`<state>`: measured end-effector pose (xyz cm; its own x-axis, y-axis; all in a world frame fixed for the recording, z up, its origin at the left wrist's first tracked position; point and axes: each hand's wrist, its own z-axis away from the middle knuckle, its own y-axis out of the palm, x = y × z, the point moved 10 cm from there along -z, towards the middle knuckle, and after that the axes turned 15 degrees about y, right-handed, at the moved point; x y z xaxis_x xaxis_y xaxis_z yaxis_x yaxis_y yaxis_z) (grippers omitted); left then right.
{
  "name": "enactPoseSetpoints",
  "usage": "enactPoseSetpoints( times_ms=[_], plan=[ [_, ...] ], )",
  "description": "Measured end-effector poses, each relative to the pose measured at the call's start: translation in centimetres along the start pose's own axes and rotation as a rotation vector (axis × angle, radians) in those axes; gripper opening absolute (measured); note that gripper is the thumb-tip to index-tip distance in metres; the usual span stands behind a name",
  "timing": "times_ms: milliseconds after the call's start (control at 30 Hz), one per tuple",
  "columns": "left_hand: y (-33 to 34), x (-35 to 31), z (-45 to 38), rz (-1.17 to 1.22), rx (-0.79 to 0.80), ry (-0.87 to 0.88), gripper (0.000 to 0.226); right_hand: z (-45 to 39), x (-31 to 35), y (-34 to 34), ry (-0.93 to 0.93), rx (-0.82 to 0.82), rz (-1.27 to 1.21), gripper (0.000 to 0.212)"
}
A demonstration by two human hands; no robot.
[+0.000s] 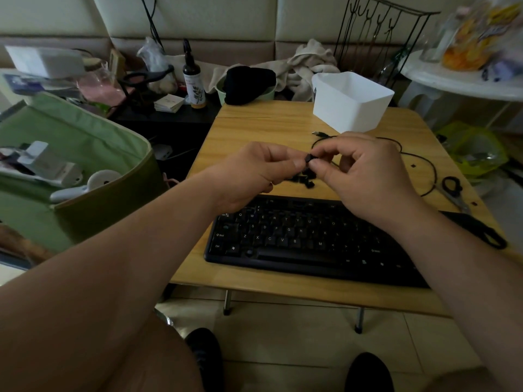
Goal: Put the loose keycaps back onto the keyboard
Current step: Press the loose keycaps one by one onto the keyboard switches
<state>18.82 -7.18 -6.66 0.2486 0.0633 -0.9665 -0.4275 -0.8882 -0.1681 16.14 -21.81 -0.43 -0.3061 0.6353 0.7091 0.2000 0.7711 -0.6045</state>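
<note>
Black plastic keycap (308, 158) looks light, stiff, slippery; both the left hand (254, 171) and right hand (365, 171) pinch its edges above the keyboard (305, 241); side grip seems safest.

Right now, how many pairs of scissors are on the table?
1. The scissors lie near the table's right edge, beyond the keyboard. The right hand and arm may hide others.

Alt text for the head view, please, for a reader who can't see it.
Both hands, left hand and right hand, pinch one black keycap above a small pile of loose keycaps, behind a black keyboard on a wooden table. A white bin and scissors also sit there.
</note>
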Motion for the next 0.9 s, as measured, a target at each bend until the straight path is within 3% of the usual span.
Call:
enactPoseSetpoints(
  times_ms=[100, 200, 267, 533, 900],
  plan=[
    [-0.4, 0.1, 0.1, -0.186, 0.048, 0.01, 0.026, -0.2, -1.3, 0.8, 0.07, 0.092, 0.059, 0.014],
    [-1.7, 0.7, 0.0, -0.707, 0.151, 0.006, 0.031, -0.4, -3.2, 2.1, 0.171, 0.174, 0.181, 0.011],
    [-2.5, 1.4, -0.1, -0.913, 0.179, -0.019, 0.027, -0.3, -4.4, 3.0, 0.242, 0.225, 0.252, 0.009],
    [-2.0, 2.8, -0.6, -0.894, 0.175, -0.023, 0.019, 0.5, -5.0, 6.7, 0.324, 0.373, 0.357, 0.006],
    [-1.1, 2.7, -0.9, -0.813, 0.156, -0.03, 0.015, -0.1, -4.7, 6.8, 0.297, 0.343, 0.395, 0.006]
  ],
)
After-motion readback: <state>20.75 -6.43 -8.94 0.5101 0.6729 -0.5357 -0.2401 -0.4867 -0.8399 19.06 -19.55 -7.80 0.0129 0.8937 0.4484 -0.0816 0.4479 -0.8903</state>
